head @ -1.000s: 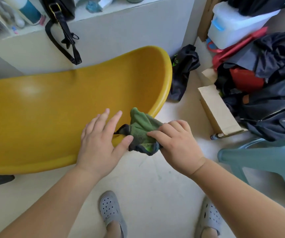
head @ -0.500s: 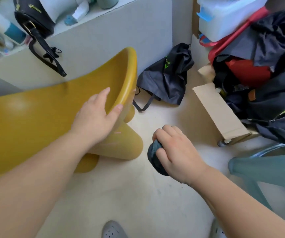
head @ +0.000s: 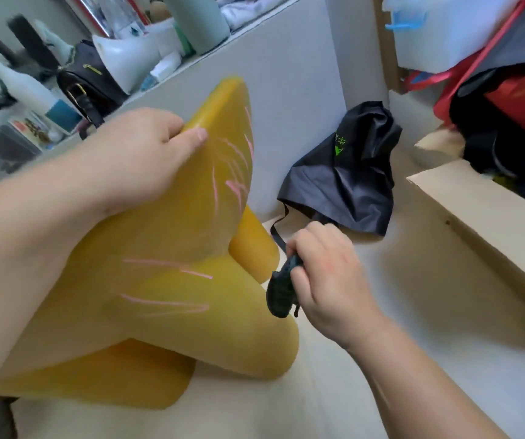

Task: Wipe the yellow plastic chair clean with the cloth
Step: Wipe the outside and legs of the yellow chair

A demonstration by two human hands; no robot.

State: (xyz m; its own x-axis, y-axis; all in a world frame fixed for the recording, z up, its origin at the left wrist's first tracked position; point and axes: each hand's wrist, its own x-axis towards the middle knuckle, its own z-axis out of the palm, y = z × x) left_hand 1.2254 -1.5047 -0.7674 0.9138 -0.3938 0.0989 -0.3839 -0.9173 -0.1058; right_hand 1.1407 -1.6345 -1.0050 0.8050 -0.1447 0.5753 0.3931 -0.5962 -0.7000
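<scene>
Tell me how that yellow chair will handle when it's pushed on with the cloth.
The yellow chair is probably light for its size: the left hand alone holds it tilted by its rim. Its moulded shell looks stiff, so it should hardly flex under the cloth. Tilted like this, it would likely drop back if released.

Head view looks down, close over the yellow chair (head: 166, 236).
</scene>
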